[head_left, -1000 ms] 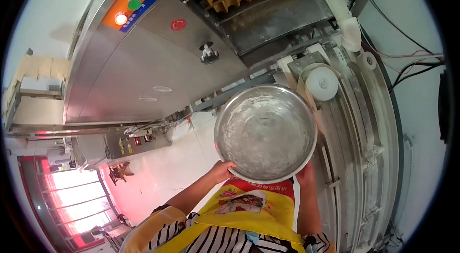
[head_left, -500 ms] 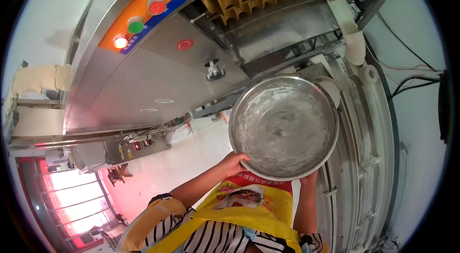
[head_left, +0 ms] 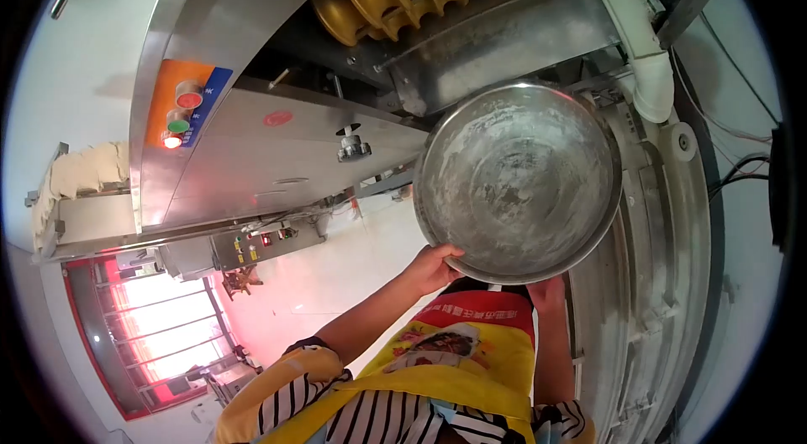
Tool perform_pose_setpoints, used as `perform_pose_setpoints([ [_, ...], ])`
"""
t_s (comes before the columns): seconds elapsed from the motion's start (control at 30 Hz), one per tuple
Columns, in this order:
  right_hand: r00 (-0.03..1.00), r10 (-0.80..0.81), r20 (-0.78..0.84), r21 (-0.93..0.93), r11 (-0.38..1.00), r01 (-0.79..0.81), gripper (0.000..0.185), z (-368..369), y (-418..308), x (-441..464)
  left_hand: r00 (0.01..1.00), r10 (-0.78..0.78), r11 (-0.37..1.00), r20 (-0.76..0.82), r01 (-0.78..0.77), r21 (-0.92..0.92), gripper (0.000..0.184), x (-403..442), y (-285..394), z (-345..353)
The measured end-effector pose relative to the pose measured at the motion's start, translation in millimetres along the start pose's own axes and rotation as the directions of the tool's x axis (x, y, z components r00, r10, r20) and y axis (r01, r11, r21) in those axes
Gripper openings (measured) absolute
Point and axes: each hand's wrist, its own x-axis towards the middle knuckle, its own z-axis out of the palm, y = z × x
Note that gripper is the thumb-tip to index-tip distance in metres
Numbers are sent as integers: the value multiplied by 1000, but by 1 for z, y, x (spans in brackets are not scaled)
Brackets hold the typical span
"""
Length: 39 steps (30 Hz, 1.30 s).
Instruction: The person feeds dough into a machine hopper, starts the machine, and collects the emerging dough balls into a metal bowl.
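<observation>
Wide, round stainless-steel bowl [head_left: 517,213], smooth-rimmed, its interior streaked with chalky white residue [head_left: 538,146], is held just beyond the yellow-and-red printed apron [head_left: 458,339]. Left hand [head_left: 433,268] pinches the rim, thumb uppermost. Right hand [head_left: 547,294] meets the near underside; finger state cannot be told.

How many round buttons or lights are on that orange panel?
3: red button on top, green button in the middle, glowing light at the bottom.
</observation>
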Motion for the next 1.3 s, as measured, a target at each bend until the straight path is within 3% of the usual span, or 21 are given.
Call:
perform_pose_setpoints([
  [0.17, 992, 124, -26, 28, 992, -124, 32, -6, 14, -6, 999, 43, 999, 24, -43, -26, 35, 12, 11, 11],
  [0.47, 998, 52, -28, -60, 997, -54, 38, 3, 12, -2, 993, 107, 994, 52, -108, 6, 33, 32, 26, 28],
  [1.07, 994, 106, -12, -103, 989, -106, 38, 14, 6, 10, 978, 206, 977, 26, -204, -56, 26, 52, 34, 51],
  [1.3, 986, -151, 74, -256, 952, 165, 45, 51, -55, 32, 967, 251, 967, 35, -248, -64, 26, 58, 32, 60],
])
